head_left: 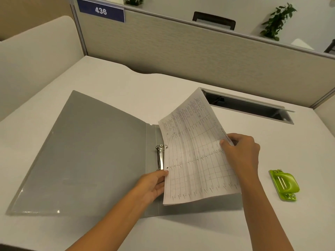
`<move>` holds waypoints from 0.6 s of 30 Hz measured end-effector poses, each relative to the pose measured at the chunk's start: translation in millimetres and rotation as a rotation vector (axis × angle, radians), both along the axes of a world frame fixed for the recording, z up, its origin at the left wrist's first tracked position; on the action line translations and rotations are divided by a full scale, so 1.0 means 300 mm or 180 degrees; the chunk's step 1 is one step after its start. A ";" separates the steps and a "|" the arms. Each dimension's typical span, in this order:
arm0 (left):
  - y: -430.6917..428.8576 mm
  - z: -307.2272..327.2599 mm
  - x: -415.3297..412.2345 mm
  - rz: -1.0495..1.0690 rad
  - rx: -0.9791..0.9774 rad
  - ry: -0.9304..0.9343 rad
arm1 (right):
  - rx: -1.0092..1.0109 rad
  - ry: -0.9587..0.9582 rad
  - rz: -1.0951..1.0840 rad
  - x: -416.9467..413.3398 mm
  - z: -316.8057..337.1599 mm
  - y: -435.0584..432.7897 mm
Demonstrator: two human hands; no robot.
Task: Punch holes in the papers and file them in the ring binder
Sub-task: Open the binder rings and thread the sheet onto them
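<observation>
Two hands: left hand (154,183) and right hand (241,153), both bare, both gripping the papers (195,151).
Left hand: lower centre of the frame, fingers pinching the papers' punched left edge, just below the rings (160,157).
Right hand: right of centre, thumb on top and fingers under the papers' right edge, lifting that side.
Papers: one thin stack, printed with a ruled table; two punched holes show along the left edge, at the rings. The sheets bow and tilt, the far corner raised toward the upper right.
Binder (87,156): one, grey, smooth plastic, lying open and flat at centre left; its left cover is bare, its right half is mostly under the papers.
Rings: two on one metal clip on the spine strip; whether they pass through the holes, cannot tell.
Punch (283,184): one, lime green, rounded, at lower right, well apart from the papers.
Desk (181,232): pale and matt, with open room along the bottom and the far left.
Slot (248,105): one dark cable opening, upper right, near the papers' raised corner.
Partition (181,48): beige, across the top.
</observation>
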State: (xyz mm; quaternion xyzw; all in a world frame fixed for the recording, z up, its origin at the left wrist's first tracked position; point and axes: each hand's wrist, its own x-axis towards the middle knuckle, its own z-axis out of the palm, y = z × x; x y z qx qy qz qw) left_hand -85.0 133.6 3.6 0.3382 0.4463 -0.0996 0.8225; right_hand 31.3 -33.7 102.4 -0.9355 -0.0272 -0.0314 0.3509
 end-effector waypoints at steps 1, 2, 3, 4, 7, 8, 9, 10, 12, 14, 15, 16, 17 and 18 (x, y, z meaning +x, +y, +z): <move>0.003 -0.001 -0.001 -0.0002 0.0020 -0.0009 | -0.0003 0.0004 0.0003 -0.001 -0.001 -0.002; 0.006 -0.002 -0.002 0.0002 0.0034 -0.0010 | -0.0008 0.0007 0.0006 -0.002 -0.002 -0.003; 0.009 -0.003 -0.003 0.0021 0.0020 -0.0007 | -0.0013 0.0006 0.0006 -0.003 -0.002 -0.004; 0.011 -0.001 -0.004 0.0052 -0.0032 -0.0011 | -0.0016 0.0007 0.0005 -0.004 -0.002 -0.005; 0.019 0.011 -0.007 0.0124 -0.0229 -0.0048 | -0.0013 0.0007 0.0007 -0.005 -0.002 -0.006; 0.022 0.015 -0.007 0.0119 -0.0250 -0.0037 | -0.0019 0.0011 0.0000 -0.006 -0.001 -0.006; 0.024 0.015 -0.006 0.0111 -0.0256 -0.0012 | -0.0026 0.0013 -0.0007 -0.005 -0.002 -0.006; 0.026 0.014 -0.006 0.0115 -0.0269 0.0016 | -0.0029 0.0015 -0.0009 -0.004 -0.002 -0.006; 0.029 0.012 -0.004 0.0163 -0.0328 0.0031 | -0.0021 0.0011 -0.0011 -0.002 -0.004 -0.006; 0.028 0.008 0.001 0.0241 -0.0397 0.0012 | -0.0006 0.0008 -0.0023 0.001 -0.005 -0.006; 0.025 0.005 0.002 0.0277 -0.0420 0.0000 | 0.0002 0.0010 -0.0020 0.002 -0.005 -0.006; 0.022 0.004 0.002 0.0297 -0.0435 -0.0017 | 0.0004 0.0011 -0.0012 0.003 -0.005 -0.006; 0.018 0.003 0.001 0.0301 -0.0436 -0.0039 | 0.0002 0.0011 -0.0004 0.005 -0.005 -0.006; 0.013 0.000 0.000 0.0299 -0.0425 -0.0064 | -0.0001 0.0013 0.0000 0.006 -0.005 -0.006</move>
